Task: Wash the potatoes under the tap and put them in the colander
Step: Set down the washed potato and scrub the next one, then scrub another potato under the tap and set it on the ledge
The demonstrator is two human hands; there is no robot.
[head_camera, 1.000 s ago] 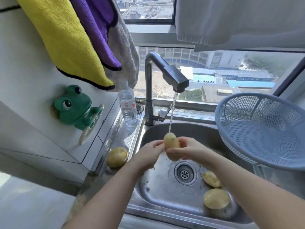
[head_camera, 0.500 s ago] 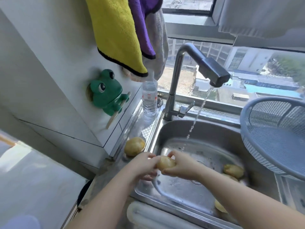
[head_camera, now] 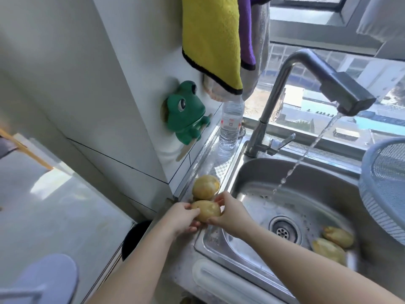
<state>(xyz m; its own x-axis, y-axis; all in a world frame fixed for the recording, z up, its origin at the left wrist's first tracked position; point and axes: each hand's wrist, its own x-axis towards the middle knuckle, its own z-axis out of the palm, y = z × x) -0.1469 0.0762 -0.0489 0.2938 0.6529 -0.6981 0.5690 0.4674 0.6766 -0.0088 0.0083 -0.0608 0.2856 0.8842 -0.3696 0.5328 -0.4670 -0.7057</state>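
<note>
Both hands hold one wet yellow potato (head_camera: 207,210) over the sink's left ledge: my left hand (head_camera: 183,218) grips its left side and my right hand (head_camera: 230,212) its right. Just behind it a second potato (head_camera: 205,186) lies on the steel drainboard. Two more potatoes (head_camera: 337,236) (head_camera: 327,250) lie in the steel sink (head_camera: 252,172) to the right of the drain. The tap (head_camera: 341,91) runs, its stream falling into the basin right of my hands. The blue-grey colander (head_camera: 385,189) sits at the right edge, partly cut off.
A plastic water bottle (head_camera: 231,126) stands on the drainboard by the tap base. A green frog holder (head_camera: 183,115) sticks to the white wall on the left. Yellow and purple cloths (head_camera: 210,38) hang above. A slipper (head_camera: 41,279) and floor show lower left.
My hands carried the potato out from under the stream, leftward to the sink's left ledge beside the potato on the drainboard. The view swung left and down.
</note>
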